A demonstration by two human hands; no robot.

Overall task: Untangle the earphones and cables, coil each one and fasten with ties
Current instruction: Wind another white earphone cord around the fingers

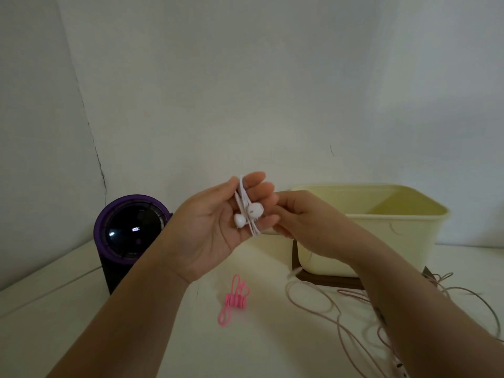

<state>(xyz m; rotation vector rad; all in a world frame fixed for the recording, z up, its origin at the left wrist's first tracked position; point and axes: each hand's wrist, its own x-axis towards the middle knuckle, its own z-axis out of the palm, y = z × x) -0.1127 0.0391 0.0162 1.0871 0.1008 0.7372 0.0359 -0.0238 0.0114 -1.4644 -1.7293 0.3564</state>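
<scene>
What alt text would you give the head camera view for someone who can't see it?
A left hand holds white earphones wound into a small coil, with the right hand curled against its side. On the pale table below lie a bundle of pink ties and loose pinkish cable, with a cream tub and a purple-rimmed black cylinder behind.

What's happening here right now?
A person is coiling the white earphones. The left hand holds the coil between thumb and fingers, both earbuds on top. The right hand curls its fingers at the coil's lower end and seems to pinch it. The coil is not yet tied: the pink ties lie on the table, and a loose cable sprawls in loops near the bin.
</scene>
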